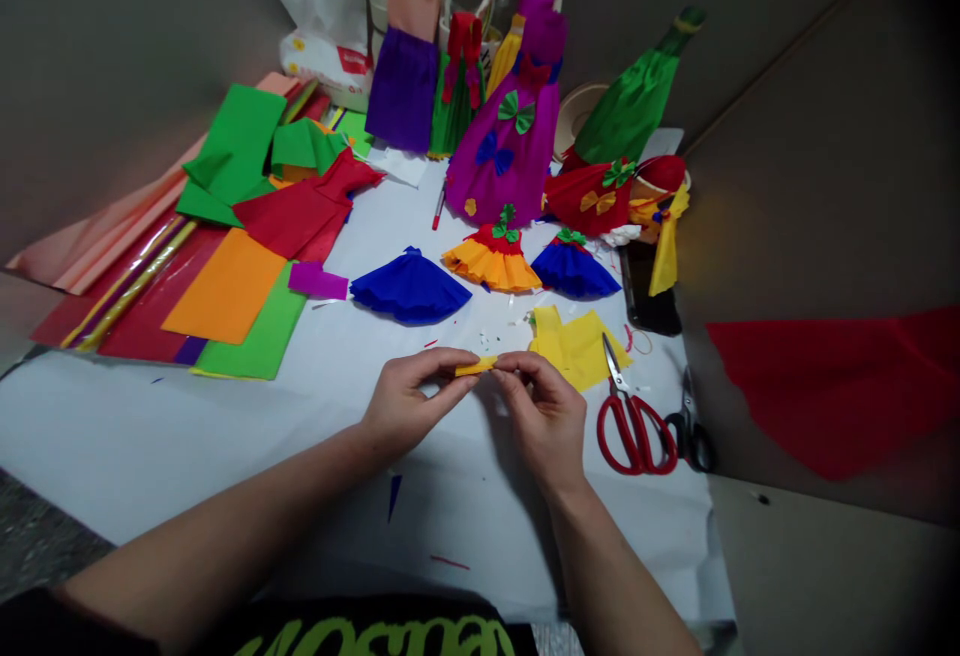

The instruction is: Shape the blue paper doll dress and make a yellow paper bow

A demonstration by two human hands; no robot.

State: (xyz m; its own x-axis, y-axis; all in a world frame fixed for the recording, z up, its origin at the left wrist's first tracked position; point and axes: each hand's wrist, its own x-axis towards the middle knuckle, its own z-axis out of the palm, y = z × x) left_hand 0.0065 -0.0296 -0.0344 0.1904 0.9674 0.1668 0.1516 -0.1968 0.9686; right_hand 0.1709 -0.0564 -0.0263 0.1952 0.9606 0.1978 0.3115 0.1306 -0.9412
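Observation:
A small folded strip of yellow crepe paper [475,366] is pinched between my two hands, above the white table. My left hand [409,399] grips its left end with thumb and fingertips. At its right end, the thumb and forefinger of my right hand [546,416] press together on it. Larger yellow paper pieces [581,344] lie just beyond my right hand. Red-handled scissors [636,434] rest to its right, partly over black-handled scissors [690,436]. Past my hands sit a blue pleated paper skirt [411,288], an orange one [493,262] and a second blue one [575,268] with a green bow.
Colored paper sheets [225,286] are piled at the left. A doll in a purple paper dress [506,156] stands at the back, near a green paper-covered bottle shape [630,101] and a tissue pack [326,46]. A phone [651,291] lies at the right, and red paper [840,386] hangs beside the table.

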